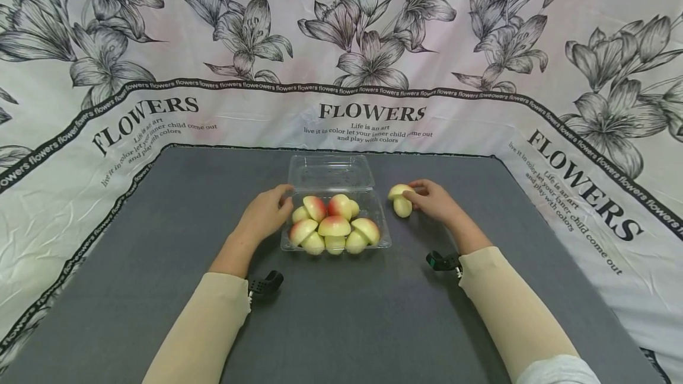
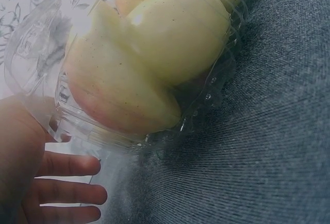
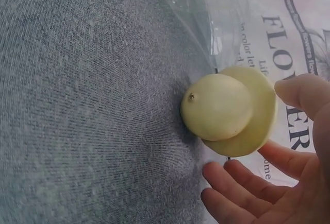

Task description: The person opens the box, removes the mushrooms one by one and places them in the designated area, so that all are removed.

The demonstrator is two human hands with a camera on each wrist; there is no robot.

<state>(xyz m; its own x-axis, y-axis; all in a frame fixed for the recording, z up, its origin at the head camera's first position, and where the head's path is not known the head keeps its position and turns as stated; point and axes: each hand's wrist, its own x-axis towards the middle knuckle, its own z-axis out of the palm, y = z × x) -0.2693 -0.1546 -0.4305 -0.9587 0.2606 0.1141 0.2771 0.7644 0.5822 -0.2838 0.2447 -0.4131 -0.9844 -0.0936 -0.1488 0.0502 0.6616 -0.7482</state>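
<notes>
one mushroom (image 1: 401, 200) lies outside the box (image 1: 331, 178), on the counter (image 1: 341, 313) just to the box's right, with my right hand (image 1: 436, 199) on it. the right wrist view shows the thumb above the cap and the fingers (image 3: 234, 183) reaching under its rim, lightly closed about it rather than clamped; it looks to rest on the cloth, not lifted. my left hand (image 1: 267, 212) is at the box's left wall, fingers curled against the clear plastic, bracing it.

by my reading the filling is nearly done: six or seven mushrooms (image 1: 333, 224) already sit heaped in the tray, and this is the only loose one in view. left to do, as i judge it, is getting this last one in and bringing down the lid (image 1: 331, 169), which stands open at the back.

the loose mushroom is a toy-like piece, pale yellow-green all over, with a rounded stalk ending in a small dark dot and a flat, wide cap. those in the box share the shape, several with a red blush on the cap. the box is thin, clear and ribbed, and the pile comes near its rim.

the counter is covered in grey cloth; around it hangs a white sheet (image 1: 373, 114) printed with grey lilies and the word "flowers". both my arms are in beige sleeves (image 1: 512, 307), each wrist carrying a small black camera (image 1: 443, 261).
</notes>
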